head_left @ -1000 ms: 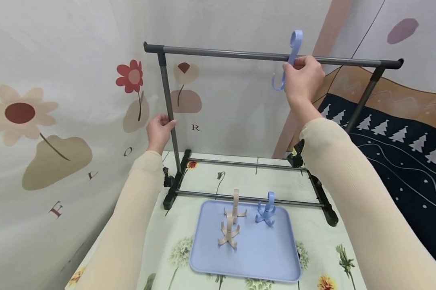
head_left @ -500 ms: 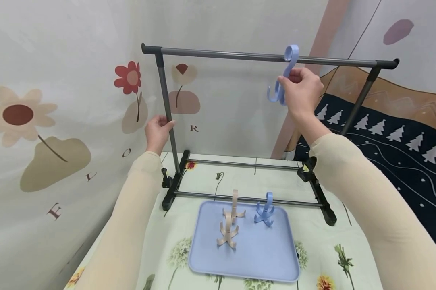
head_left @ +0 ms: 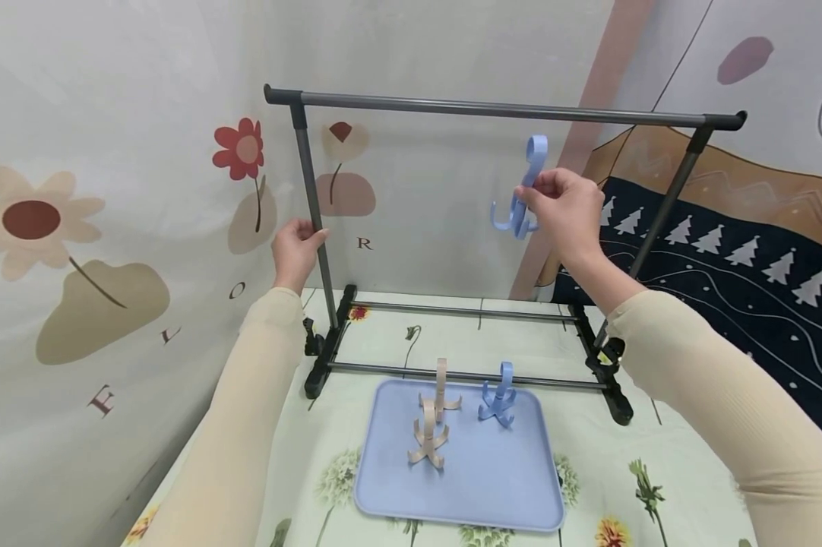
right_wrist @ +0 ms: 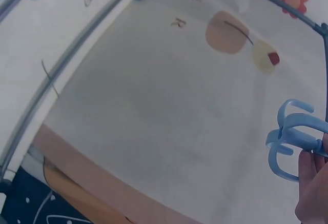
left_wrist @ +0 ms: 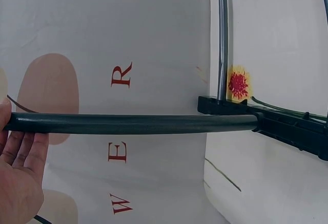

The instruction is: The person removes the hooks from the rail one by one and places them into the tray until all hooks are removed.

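Observation:
My right hand (head_left: 567,209) pinches a blue multi-prong hook (head_left: 520,216) by its stem, just below the top bar of a dark metal clothes rack (head_left: 452,106). The hook's curved top stands free of the bar, and its prongs point down and outward, seen closer in the right wrist view as a blue hook (right_wrist: 287,134). At the rack's left upright, my left hand (head_left: 296,253) holds the pole between thumb and fingers. In the left wrist view, the fingers of the left hand (left_wrist: 25,167) lie behind the upright pole (left_wrist: 138,123).
A blue tray (head_left: 466,494) lies in front of the rack on a flowered cloth. Two beige hooks, one nearer (head_left: 428,441) and one farther (head_left: 441,391), and another blue hook (head_left: 498,399) stand on it. The rack's black right foot (head_left: 612,395) sits beside the tray.
The right hand has lowered the blue hook from around the top bar to below it, moving slightly left. My left hand keeps its hold on the upright.

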`<state>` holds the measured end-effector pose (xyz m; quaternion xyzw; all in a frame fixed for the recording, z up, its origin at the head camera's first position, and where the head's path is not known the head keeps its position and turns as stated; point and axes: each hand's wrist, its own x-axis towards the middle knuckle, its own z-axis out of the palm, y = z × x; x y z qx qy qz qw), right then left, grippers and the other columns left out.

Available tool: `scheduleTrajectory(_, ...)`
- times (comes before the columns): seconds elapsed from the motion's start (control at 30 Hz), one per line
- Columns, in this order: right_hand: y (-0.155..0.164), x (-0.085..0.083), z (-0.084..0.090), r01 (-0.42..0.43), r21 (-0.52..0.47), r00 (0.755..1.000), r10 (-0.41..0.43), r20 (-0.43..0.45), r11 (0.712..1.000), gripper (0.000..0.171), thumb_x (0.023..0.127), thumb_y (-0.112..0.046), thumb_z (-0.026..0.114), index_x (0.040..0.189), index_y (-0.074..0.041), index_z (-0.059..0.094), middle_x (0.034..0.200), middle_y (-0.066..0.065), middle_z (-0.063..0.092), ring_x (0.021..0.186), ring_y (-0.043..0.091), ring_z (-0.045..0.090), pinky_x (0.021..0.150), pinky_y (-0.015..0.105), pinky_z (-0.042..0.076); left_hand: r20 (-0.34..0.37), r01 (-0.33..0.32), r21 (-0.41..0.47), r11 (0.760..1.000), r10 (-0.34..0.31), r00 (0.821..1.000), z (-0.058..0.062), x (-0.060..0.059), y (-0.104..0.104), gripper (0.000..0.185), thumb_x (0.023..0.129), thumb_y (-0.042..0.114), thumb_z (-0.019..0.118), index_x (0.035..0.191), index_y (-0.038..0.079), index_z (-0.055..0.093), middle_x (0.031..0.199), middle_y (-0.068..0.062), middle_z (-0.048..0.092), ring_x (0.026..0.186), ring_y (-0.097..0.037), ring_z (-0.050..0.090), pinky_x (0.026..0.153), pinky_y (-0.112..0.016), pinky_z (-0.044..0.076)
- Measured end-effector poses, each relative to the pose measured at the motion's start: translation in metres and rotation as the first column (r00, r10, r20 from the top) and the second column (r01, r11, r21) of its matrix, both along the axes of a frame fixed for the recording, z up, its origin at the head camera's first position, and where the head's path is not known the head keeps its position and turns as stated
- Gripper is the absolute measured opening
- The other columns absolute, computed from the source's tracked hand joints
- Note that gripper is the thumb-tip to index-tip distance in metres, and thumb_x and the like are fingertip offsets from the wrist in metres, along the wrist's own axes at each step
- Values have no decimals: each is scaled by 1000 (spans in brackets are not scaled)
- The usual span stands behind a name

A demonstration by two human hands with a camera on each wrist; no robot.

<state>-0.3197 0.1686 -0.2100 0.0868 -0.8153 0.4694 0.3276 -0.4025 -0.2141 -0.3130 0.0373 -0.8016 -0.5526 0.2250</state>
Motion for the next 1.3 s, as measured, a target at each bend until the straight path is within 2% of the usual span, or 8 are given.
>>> scheduleTrajectory(0.2, 5, 14, -23, -69, 39, 997, 67, 42, 997, 30, 90, -29, 75, 102, -2, 72, 90, 9, 73, 81, 8, 68, 79, 24, 54, -1, -2, -5, 1000, 2, 1000, -1, -1, -1, 31, 97, 23, 66, 119, 2, 60, 112, -12, 63, 103, -24, 57, 92, -40, 44)
scheduleTrajectory(0.33, 9, 26, -43, -112, 59, 988, 105, 116, 992, 28, 90, -29, 75, 101, -3, 71, 89, 9, 72, 83, 14, 70, 78, 26, 55, -3, -1, -5, 1000, 1, 1000, -2, -2, -1, 31, 97, 24, 66, 118, 2, 60, 112, -12, 63, 102, -24, 57, 92, -40, 44)
scheduleTrajectory(0.57, 15, 49, -72, -154, 66, 953, 131, 274, 986, 29, 91, -30, 74, 103, -4, 71, 92, 10, 73, 90, 22, 72, 87, 39, 54, -7, -3, -8, 1000, 3, 1000, -2, -3, 0, 31, 97, 24, 67, 118, 2, 60, 111, -12, 64, 101, -23, 57, 90, -39, 44)
scheduleTrajectory(0.7, 13, 60, -85, -193, 51, 933, 167, 318, 980, 27, 91, -27, 74, 102, -2, 71, 93, 11, 74, 90, 25, 73, 87, 41, 54, -7, 0, -4, 1000, 0, 1000, -1, -3, 0, 31, 97, 23, 67, 118, 2, 60, 111, -12, 64, 101, -23, 57, 91, -39, 45)
scheduleTrajectory(0.87, 7, 71, -99, -213, 41, 912, 183, 367, 976, 26, 91, -28, 75, 99, -4, 72, 90, 8, 74, 84, 22, 72, 86, 44, 55, -3, -3, -9, 1000, 3, 1000, -1, -2, -1, 32, 97, 25, 67, 118, 2, 60, 111, -11, 63, 101, -23, 57, 91, -39, 45)
scheduleTrajectory(1.03, 2, 81, -113, -235, 32, 895, 203, 396, 972, 21, 89, -24, 77, 96, -5, 73, 87, 6, 74, 78, 17, 71, 80, 37, 57, -4, -4, -9, 1000, 4, 1000, -3, -2, -1, 32, 97, 26, 67, 117, 2, 60, 109, -10, 63, 100, -23, 57, 90, -38, 45)
scheduleTrajectory(1.2, -4, 93, -129, -266, -8, 882, 246, 402, 964, 15, 88, -17, 78, 92, -4, 72, 83, 6, 73, 74, 19, 70, 72, 32, 58, -4, -2, -3, 1000, 2, 1000, -2, -2, -1, 32, 97, 26, 67, 117, 3, 60, 109, -10, 63, 101, -23, 56, 90, -38, 44)
scheduleTrajectory(1.3, -8, 101, -141, -276, -45, 862, 268, 430, 960, 13, 87, -15, 78, 89, -4, 72, 81, 6, 72, 74, 20, 69, 69, 32, 58, -3, -2, -4, 1000, 2, 1000, -2, -3, -1, 32, 97, 25, 67, 118, 3, 60, 110, -11, 63, 101, -23, 57, 91, -39, 44)
